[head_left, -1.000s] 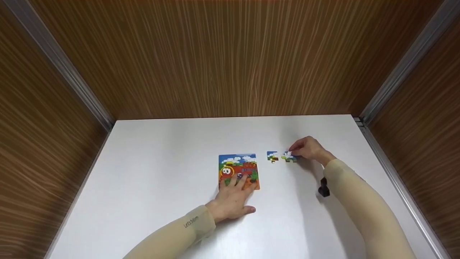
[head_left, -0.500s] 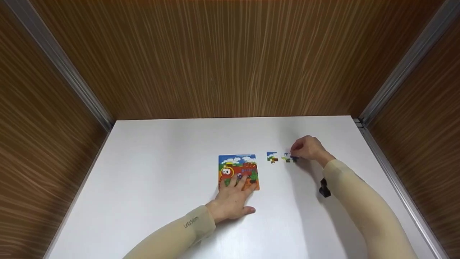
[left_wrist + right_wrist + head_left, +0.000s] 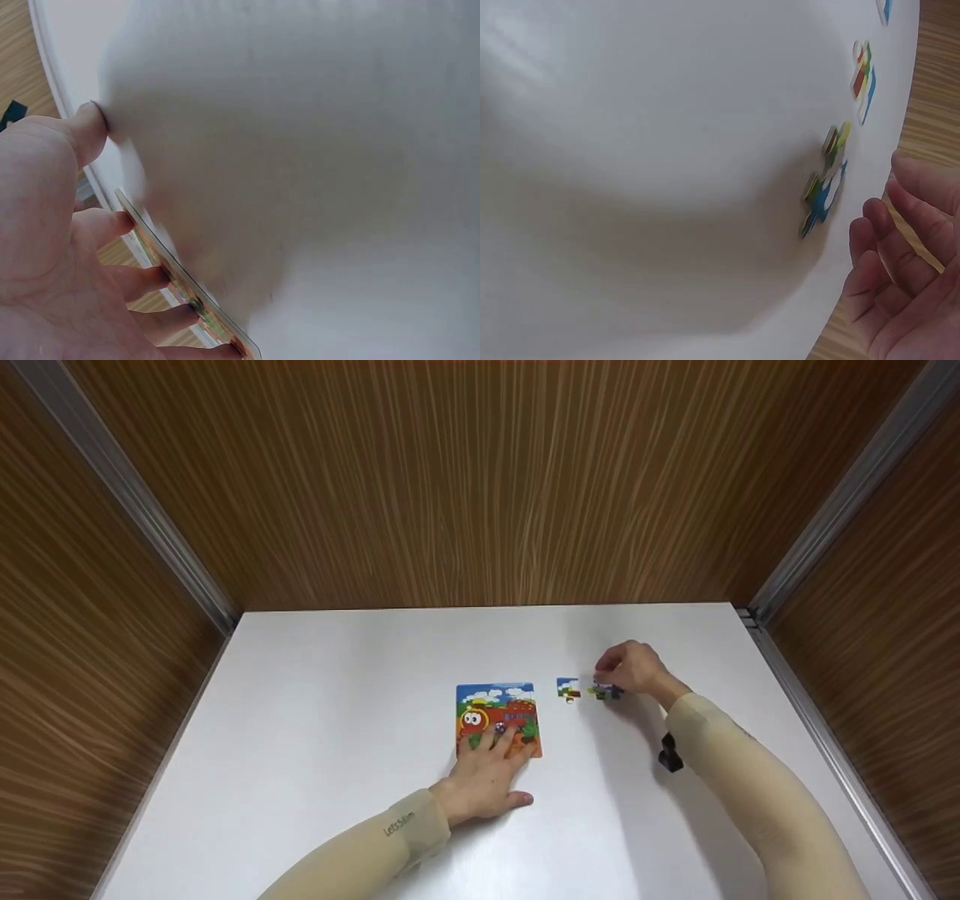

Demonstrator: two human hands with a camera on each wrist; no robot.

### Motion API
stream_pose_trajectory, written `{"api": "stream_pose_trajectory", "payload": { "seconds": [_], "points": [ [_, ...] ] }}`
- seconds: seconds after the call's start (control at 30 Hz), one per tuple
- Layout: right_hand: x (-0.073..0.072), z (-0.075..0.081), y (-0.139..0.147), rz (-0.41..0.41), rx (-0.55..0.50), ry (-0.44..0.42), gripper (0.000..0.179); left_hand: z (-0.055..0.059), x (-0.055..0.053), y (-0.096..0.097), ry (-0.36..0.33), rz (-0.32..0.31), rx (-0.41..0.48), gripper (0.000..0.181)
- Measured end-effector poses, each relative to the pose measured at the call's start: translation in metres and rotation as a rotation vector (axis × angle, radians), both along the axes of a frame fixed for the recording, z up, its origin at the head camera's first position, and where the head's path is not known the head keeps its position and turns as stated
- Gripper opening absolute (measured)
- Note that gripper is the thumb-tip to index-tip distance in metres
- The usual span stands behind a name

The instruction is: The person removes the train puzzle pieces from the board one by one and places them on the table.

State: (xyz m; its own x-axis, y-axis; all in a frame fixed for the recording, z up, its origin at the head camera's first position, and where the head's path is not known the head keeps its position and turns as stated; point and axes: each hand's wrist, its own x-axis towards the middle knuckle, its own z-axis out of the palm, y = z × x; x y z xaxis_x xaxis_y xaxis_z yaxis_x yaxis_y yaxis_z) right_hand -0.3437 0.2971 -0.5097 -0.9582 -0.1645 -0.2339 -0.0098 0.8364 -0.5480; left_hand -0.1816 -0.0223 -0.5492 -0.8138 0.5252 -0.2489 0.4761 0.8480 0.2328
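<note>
My left hand [image 3: 484, 780] lies spread over the lower part of a picture puzzle board [image 3: 495, 694] with a red cartoon train, blue sky and clouds. In the left wrist view its straight fingers [image 3: 142, 281] rest across the board's edge [image 3: 180, 274], thumb out to the side. My right hand [image 3: 634, 666] hovers over jigsaw pieces [image 3: 606, 692] right of the board. The right wrist view shows its fingers loosely bent close above these pieces [image 3: 826, 184], with nothing visible between them. Another jigsaw piece [image 3: 568, 688], with sky and cloud, lies between board and right hand.
The white table [image 3: 322, 682] is bounded by wood-grain panels [image 3: 480, 487] at the back and both sides, with metal rails [image 3: 127, 487] at the corners. A black device [image 3: 670, 754] hangs under the right wrist.
My right hand first draws slightly right, then shifts back left over the pieces, which now lie darker in its shadow. My left hand and the board stay put.
</note>
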Motion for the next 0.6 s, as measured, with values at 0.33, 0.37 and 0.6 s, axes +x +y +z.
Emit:
{"api": "stream_pose_trajectory", "payload": {
  "seconds": [0.33, 0.37, 0.6],
  "points": [
    [0.005, -0.003, -0.023, 0.114, -0.063, 0.056, 0.025, -0.004, 0.0, 0.001, 0.014, 0.004, -0.015, 0.086],
    [0.006, -0.003, -0.026, 0.123, -0.074, 0.054, 0.026, -0.004, 0.0, 0.001, 0.017, 0.002, -0.018, 0.086],
    [0.01, -0.004, -0.051, 0.162, -0.147, 0.029, 0.028, -0.004, -0.001, 0.001, 0.015, 0.006, -0.017, 0.086]
  ]
}}
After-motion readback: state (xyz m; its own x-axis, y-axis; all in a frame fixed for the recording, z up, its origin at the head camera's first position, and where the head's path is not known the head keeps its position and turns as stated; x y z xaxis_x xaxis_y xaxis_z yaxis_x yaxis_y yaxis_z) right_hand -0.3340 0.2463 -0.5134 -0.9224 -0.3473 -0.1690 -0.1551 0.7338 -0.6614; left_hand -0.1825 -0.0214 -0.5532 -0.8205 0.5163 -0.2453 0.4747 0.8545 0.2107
